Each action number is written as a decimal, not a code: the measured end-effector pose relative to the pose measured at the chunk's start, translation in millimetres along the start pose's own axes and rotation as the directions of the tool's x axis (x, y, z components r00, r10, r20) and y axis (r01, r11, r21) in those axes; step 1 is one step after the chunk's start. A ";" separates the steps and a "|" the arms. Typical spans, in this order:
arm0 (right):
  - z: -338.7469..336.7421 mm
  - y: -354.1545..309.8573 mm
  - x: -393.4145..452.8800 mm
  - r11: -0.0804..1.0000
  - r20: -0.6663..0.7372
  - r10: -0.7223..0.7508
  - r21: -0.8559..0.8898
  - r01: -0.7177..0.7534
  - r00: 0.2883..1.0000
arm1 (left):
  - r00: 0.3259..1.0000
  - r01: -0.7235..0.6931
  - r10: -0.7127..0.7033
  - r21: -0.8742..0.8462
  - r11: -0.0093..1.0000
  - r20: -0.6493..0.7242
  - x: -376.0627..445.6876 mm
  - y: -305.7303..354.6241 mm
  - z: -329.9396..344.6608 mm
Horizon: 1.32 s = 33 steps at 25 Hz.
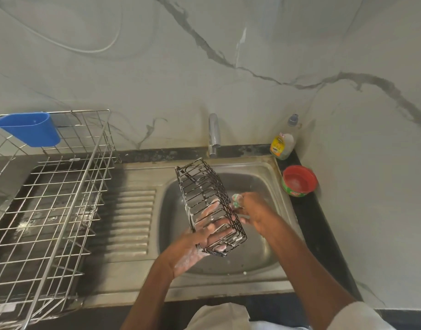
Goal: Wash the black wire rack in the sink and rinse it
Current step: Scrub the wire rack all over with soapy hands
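The black wire rack [206, 198] is a long basket, soapy in places, held tilted above the steel sink [271, 246]. My left hand [200, 236] is under and inside its near end, soapy fingers spread through the wires and thumb at the lower edge, holding it up. My right hand [254, 213] is at the rack's right side and grips a small green scrub pad [237, 201] against the wires. The tap [213, 134] stands behind the sink; no water runs from it.
A large steel dish rack [50, 210] with a blue plastic cup [31, 128] fills the counter at left. The ribbed drainboard [131, 220] lies between it and the sink. A dish-soap bottle [283, 141] and a red soap tub [299, 179] stand at the right.
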State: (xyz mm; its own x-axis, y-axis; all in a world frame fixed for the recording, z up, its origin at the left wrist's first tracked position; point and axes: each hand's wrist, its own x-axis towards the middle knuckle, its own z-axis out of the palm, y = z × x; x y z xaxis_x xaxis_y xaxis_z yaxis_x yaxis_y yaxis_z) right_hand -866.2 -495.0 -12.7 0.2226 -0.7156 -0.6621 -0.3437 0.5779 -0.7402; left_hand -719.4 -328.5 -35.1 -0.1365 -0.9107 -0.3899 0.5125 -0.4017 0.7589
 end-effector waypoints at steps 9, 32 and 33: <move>-10.0 35.5 -2.3 0.952 -0.221 -0.283 0.058 0.302 0.933 | 0.998 0.005 0.014 0.311 0.950 -0.061 9.1 12.3 2.5; -65.3 38.9 2.5 0.302 0.373 -0.812 -0.388 0.871 0.448 | 0.873 0.173 0.211 0.685 0.708 -0.439 40.9 105.5 -8.1; -67.0 37.0 4.4 0.279 0.381 -0.815 -0.403 0.872 0.437 | 0.872 0.145 0.225 0.669 0.729 -0.435 40.7 105.2 -2.2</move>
State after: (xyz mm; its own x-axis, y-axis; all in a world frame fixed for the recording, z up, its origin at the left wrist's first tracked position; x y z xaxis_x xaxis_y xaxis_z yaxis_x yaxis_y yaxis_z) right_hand -939.0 -503.1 -35.1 0.7249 -0.6342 0.2688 -0.2697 -0.6204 -0.7365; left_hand -669.2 -407.7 27.7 0.3653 -0.8426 -0.3957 -0.2135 -0.4896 0.8454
